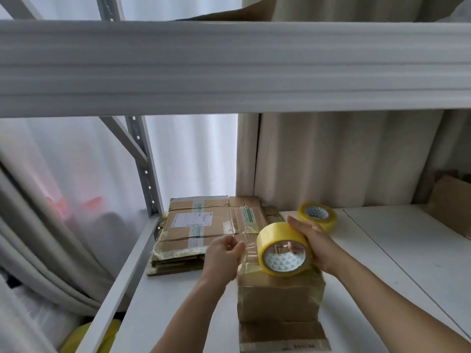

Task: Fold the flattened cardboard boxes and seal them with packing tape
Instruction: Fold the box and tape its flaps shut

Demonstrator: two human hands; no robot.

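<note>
On white shelf board point(382, 250), directly below both hands: small folded brown cardboard box point(280, 299), wrapped in clear tape. Right hand point(314, 244) curled round yellow packing tape roll point(283, 248), held just above box top. Left hand point(224, 253) pinching pulled-out clear tape end, fingers curled. Behind left: stack of flattened brown cardboard boxes point(201, 225). Behind right hand: second yellow tape roll point(317, 215) lying flat.

Tape rolls, yellow: 2 — one held point(284, 249), one on shelf point(317, 215). Folded cardboard box: 1 point(280, 296). Stack of flattened boxes: 1 point(204, 230), sheet count unclear. Hands: 2 — left hand point(224, 253), right hand point(313, 240).
</note>
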